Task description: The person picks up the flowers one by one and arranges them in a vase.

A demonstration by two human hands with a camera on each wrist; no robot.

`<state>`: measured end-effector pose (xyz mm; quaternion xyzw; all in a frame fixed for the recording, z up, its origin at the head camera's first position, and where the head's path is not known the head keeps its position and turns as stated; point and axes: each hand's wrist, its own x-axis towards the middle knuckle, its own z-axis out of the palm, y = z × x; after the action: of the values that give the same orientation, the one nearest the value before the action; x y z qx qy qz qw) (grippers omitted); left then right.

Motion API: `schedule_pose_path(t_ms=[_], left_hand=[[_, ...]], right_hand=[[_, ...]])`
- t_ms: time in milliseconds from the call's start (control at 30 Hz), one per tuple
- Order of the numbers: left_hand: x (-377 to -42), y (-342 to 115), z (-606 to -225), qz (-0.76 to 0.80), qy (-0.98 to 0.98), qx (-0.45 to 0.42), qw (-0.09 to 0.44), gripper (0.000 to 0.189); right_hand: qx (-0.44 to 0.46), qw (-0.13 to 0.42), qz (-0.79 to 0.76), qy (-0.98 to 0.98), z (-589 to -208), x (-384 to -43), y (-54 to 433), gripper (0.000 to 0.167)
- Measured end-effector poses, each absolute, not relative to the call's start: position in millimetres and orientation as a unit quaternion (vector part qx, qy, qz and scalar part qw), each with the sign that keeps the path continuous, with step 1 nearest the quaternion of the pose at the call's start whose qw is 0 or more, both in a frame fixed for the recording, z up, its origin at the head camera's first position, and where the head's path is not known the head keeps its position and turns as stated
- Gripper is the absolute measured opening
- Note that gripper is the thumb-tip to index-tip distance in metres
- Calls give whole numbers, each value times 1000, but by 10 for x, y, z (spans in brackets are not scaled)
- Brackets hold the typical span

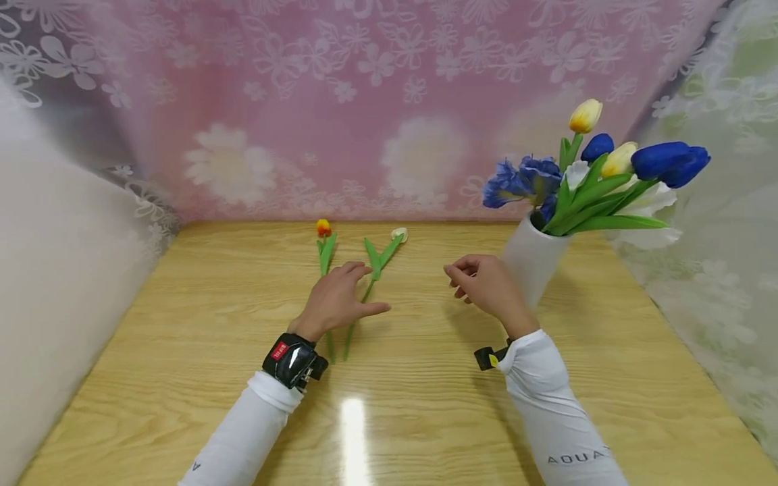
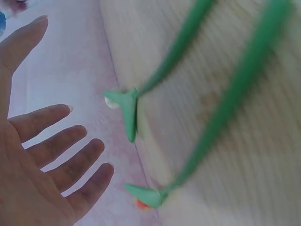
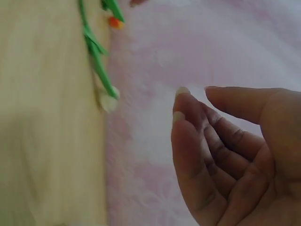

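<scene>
Two artificial tulips lie on the wooden table in the head view: an orange-red tulip [image 1: 324,228] on the left and a white tulip [image 1: 399,234] to its right, their green stems pointing toward me. Over these stems is my left hand [image 1: 336,300], fingers spread and thumb out, holding nothing. The left wrist view shows its palm beside the two green stems. My right hand [image 1: 486,283] hovers left of a white vase [image 1: 530,260], fingers loosely bent and thumb apart from them, nothing between. In the right wrist view the white tulip [image 3: 109,101] lies beyond that hand.
Blue tulips [image 1: 668,162], yellow-white tulips [image 1: 586,116] and a ruffled blue flower [image 1: 523,181] stand in the vase, leaning right and left over its rim. A pink floral cloth [image 1: 340,121] hangs behind the wooden table [image 1: 182,337]. Pale curtains flank both sides.
</scene>
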<state>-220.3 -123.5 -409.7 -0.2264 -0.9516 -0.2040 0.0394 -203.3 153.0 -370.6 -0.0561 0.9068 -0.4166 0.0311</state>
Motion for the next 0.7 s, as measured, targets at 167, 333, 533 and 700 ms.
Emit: schedule_pose_path(t_ms=[167, 333, 533, 700], left_hand=[[-2177, -1379, -4125, -193, -959, -205, 29, 82], [-2156, -1500, -4131, -189, -963, -188, 29, 82], [-2116, -1626, -4161, -185, -967, -173, 29, 83], [-2083, -1717, -4175, -183, -968, -168, 41, 81]], right_hand=[[-61, 85, -431, 896, -3932, -2125, 1227, 32], [-64, 119, -450, 883, -4095, -2202, 890, 30], [-68, 137, -442, 884, -4279, -2276, 542, 24], [-91, 128, -410, 898, -4387, -2332, 377, 22]])
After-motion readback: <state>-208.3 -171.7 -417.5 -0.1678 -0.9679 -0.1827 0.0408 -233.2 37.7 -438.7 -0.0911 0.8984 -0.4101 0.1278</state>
